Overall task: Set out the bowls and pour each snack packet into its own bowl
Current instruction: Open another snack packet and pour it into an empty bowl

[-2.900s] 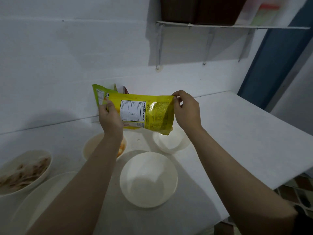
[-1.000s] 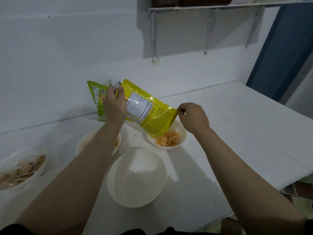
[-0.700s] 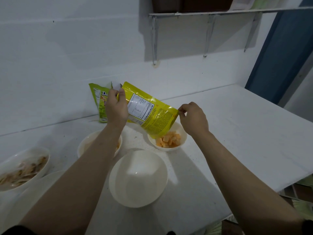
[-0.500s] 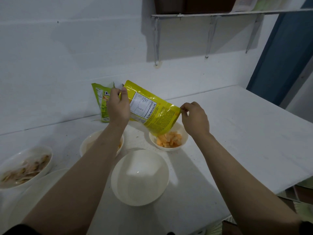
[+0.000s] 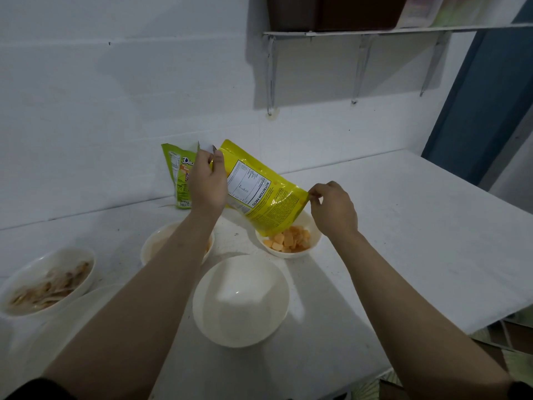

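A yellow snack packet [image 5: 261, 194] hangs tilted, mouth down, over a small white bowl [image 5: 313, 243] that holds orange snack pieces [image 5: 290, 242]. My left hand [image 5: 206, 183] grips the packet's raised bottom end. My right hand [image 5: 333, 209] pinches its lower corner beside the mouth. A larger white bowl [image 5: 240, 301] with nothing in it sits nearest me. Another white bowl [image 5: 154, 245] lies partly under my left forearm. At the far left a bowl [image 5: 47, 284] holds brownish snacks.
A green snack packet [image 5: 178, 174] leans against the white wall behind my left hand. A white plate [image 5: 75, 319] lies at the lower left. A shelf [image 5: 375, 30] on brackets hangs above. The white table [image 5: 403, 241] ends at the right and near edges.
The packet went from level above the bowls to tilted mouth down, and orange pieces have filled the small bowl. Over the last second both hands have barely moved.
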A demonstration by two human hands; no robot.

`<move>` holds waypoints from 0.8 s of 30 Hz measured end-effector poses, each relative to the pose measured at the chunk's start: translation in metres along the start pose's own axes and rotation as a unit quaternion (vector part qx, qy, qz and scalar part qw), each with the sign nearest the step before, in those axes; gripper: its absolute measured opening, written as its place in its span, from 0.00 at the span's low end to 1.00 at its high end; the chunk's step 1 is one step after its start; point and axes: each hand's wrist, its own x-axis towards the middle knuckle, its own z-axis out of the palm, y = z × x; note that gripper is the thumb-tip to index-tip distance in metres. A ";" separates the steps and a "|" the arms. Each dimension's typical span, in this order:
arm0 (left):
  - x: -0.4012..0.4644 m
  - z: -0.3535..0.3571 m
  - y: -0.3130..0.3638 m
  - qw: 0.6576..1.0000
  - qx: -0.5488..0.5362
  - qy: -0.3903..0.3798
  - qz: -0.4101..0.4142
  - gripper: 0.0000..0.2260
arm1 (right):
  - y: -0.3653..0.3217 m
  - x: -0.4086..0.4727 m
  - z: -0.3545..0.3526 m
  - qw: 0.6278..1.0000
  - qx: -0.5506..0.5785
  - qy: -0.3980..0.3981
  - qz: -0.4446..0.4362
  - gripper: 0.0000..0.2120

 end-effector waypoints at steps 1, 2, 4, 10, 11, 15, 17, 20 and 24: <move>0.000 0.000 0.000 1.000 0.000 -0.001 0.002 0.12 | 0.001 0.000 0.000 1.000 0.006 0.003 0.002 0.09; 0.000 0.001 -0.001 1.000 0.001 -0.002 0.005 0.12 | 0.001 0.000 -0.001 1.000 0.009 0.007 0.002 0.09; 0.000 0.001 0.000 1.000 0.004 -0.001 0.009 0.12 | 0.002 -0.001 -0.002 1.000 0.012 0.012 -0.001 0.09; -0.001 0.001 0.002 1.000 -0.004 0.000 -0.001 0.13 | 0.001 -0.005 0.002 1.000 0.014 0.025 -0.009 0.10; -0.001 0.001 0.002 1.000 -0.003 0.002 0.002 0.13 | 0.002 -0.004 0.002 1.000 0.011 0.022 -0.008 0.10; 0.000 0.004 -0.002 1.000 0.000 0.010 0.008 0.13 | -0.003 0.000 0.005 0.999 0.006 -0.001 -0.053 0.11; -0.001 0.006 -0.004 1.000 0.002 0.013 0.012 0.13 | -0.010 0.002 0.007 0.995 -0.006 -0.026 -0.091 0.11; -0.003 0.008 -0.004 1.000 0.004 0.015 0.018 0.14 | -0.022 0.008 0.012 0.993 0.007 -0.046 -0.108 0.12; -0.007 0.009 -0.005 0.999 0.001 0.024 0.038 0.13 | -0.033 0.013 0.017 0.990 0.083 -0.062 -0.092 0.10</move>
